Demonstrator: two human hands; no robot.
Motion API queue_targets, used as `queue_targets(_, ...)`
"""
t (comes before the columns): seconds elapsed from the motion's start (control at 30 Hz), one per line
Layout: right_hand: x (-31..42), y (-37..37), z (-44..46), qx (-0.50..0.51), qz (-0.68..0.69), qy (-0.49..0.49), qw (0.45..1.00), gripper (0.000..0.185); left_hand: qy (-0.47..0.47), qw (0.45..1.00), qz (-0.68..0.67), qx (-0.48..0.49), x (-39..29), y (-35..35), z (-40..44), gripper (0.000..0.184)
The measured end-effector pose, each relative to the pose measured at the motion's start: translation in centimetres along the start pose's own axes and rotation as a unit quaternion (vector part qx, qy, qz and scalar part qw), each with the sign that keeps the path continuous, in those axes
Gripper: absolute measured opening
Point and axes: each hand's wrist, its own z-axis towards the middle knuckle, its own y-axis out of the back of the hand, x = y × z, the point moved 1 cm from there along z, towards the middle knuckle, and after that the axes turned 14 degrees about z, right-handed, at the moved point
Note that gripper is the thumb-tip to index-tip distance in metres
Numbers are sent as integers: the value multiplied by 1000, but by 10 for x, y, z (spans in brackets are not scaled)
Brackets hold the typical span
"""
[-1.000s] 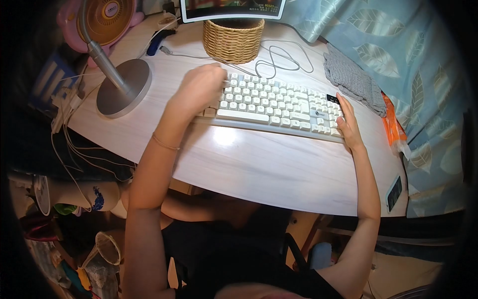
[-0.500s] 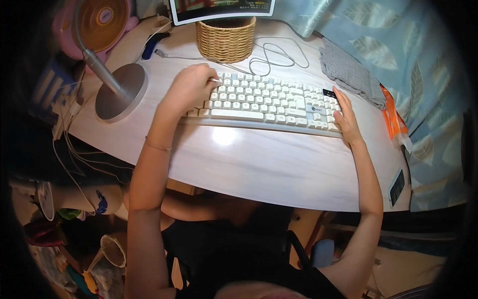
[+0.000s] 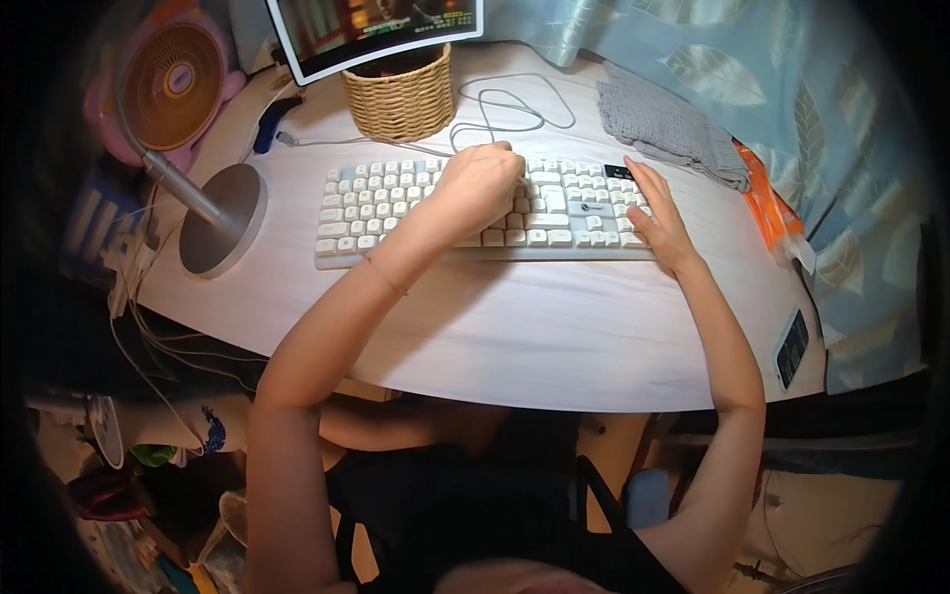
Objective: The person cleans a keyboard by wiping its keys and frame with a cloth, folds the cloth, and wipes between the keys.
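Observation:
A white computer keyboard (image 3: pixel 366 198) lies on the desk, its keys facing up. My left hand (image 3: pixel 477 193) is closed in a pinch over the middle keys, its fingertips turned away, so whatever they hold is hidden. My right hand (image 3: pixel 661 223) grips the keyboard's right end, with the thumb on the number keys and the fingers stretched along the edge near a small black display panel (image 3: pixel 618 172).
Behind the keyboard are a woven basket (image 3: pixel 401 99), a grey cable (image 3: pixel 539 126) and a monitor (image 3: pixel 386 49). A lamp base (image 3: pixel 242 223) and a pink fan heater (image 3: pixel 163 84) stand left. Right are a grey knitted cloth (image 3: pixel 668 129), an orange packet (image 3: pixel 767 203) and a phone (image 3: pixel 791 349).
My left hand has moved right from the keyboard's left end to its middle; a small white bit seen at its fingertips is now hidden. My right hand stays in place. The view has shifted.

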Motion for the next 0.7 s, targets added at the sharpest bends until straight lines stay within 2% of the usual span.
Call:
queue_targets(0.3,0,2,-1,9,-30,4,1000,77,-15,1000,-13,-5,-40,-23,36,11)
queue_targets(0.7,5,1,-1,10,-42,-4,999,76,16,999,41,30,-14,5,-1,10)
